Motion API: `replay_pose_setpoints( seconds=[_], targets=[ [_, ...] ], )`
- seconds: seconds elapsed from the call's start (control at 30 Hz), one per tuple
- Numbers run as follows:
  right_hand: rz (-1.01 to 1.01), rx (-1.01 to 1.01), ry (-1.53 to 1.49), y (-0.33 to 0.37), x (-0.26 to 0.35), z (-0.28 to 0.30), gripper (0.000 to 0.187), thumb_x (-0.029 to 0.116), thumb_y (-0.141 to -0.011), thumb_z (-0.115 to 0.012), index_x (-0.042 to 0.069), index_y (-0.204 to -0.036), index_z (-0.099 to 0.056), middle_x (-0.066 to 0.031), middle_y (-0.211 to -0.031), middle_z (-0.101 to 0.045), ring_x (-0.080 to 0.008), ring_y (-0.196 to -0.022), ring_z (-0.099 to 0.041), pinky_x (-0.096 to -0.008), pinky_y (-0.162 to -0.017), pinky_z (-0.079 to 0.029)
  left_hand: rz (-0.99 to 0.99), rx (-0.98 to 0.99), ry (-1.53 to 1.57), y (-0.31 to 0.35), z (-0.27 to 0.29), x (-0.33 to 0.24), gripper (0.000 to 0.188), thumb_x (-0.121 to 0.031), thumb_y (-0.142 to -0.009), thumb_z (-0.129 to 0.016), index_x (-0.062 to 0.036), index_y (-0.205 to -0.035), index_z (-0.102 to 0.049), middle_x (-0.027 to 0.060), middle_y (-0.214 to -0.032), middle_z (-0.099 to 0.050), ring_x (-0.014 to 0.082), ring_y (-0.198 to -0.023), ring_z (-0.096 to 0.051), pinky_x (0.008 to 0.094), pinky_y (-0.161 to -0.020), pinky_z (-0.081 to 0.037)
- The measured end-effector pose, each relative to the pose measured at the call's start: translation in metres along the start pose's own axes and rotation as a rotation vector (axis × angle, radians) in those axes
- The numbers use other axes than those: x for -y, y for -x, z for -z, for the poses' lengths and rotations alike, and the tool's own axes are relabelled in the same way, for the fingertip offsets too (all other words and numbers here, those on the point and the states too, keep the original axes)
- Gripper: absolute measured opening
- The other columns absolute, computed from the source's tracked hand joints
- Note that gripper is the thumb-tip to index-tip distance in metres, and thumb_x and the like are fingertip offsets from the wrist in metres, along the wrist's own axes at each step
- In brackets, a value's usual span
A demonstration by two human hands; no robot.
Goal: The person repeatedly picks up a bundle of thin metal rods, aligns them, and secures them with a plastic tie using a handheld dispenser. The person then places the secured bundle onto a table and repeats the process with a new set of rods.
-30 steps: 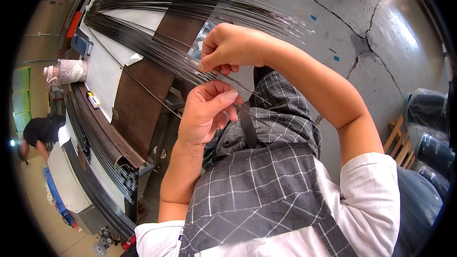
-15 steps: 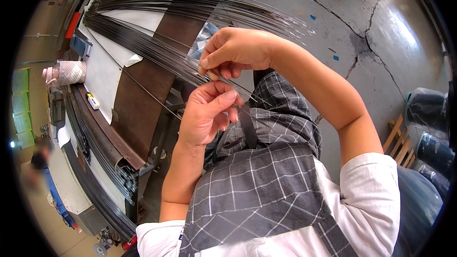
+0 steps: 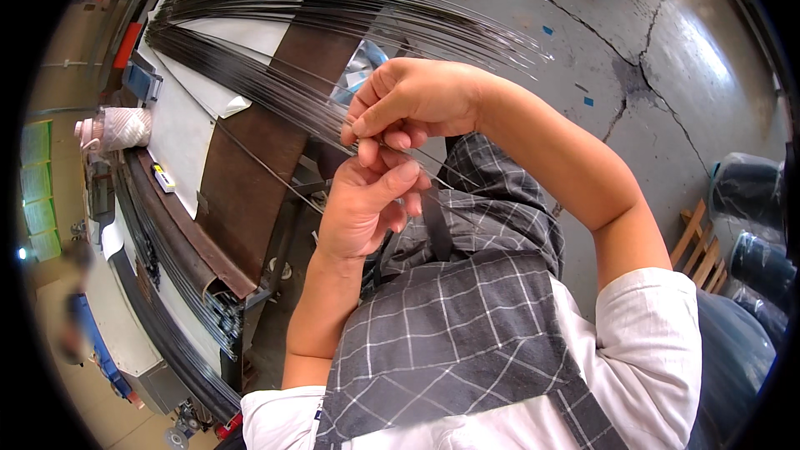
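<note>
Long thin dark rods [image 3: 250, 75] fan out in two bundles from the far left of the bench, their ends reaching past its near edge. My right hand [image 3: 404, 104] pinches the ends of some rods of the nearer bundle between thumb and fingers. Just below it my left hand [image 3: 367, 200] curls round the same rod ends, thumb against the fingers. Several tips stick out past my hands over my checked apron [image 3: 450, 308]. The farther bundle [image 3: 400, 12] lies apart from both hands. How many rods each hand grips is hidden by the fingers.
White paper [image 3: 179, 142] covers part of the brown bench top [image 3: 250, 192]. On the left stand a wrapped pink bottle [image 3: 117, 127] and a small yellow-and-white cutter [image 3: 163, 177]. More dark rods [image 3: 158, 300] lie along a lower rack. Dark wrapped bundles [image 3: 750, 192] and a wooden pallet [image 3: 698, 242] are at right.
Both hands stay close together at the rod ends. My right hand has shifted slightly down, and the fingers of both have moved a little. At far left, a blurred person has moved.
</note>
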State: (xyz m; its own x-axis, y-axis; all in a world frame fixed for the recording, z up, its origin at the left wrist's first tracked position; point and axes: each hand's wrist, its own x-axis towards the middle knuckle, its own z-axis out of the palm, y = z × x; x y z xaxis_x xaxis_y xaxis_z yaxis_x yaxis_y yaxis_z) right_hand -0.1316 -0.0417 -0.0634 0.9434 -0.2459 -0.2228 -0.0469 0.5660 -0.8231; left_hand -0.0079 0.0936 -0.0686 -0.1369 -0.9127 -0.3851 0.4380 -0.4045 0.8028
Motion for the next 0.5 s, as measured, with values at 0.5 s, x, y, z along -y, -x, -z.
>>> replay_pose_setpoints(
  seconds=[0.5],
  targets=[
    [0.07,-0.084,0.089,0.0,0.021,-0.01,0.031,0.011,-0.081,-0.061,-0.009,-0.104,-0.056,-0.0057,-0.066,-0.061,-0.0007,-0.045,-0.04,-0.014,-0.038,-0.028,-0.062,-0.031,0.257,-0.006,-0.02,-0.001,0.012,-0.017,-0.085,-0.063,-0.0072,-0.091,-0.063,0.0047,-0.084,-0.062,0.0021,-0.058,-0.046,0.0142,-0.043,-0.034]
  ],
)
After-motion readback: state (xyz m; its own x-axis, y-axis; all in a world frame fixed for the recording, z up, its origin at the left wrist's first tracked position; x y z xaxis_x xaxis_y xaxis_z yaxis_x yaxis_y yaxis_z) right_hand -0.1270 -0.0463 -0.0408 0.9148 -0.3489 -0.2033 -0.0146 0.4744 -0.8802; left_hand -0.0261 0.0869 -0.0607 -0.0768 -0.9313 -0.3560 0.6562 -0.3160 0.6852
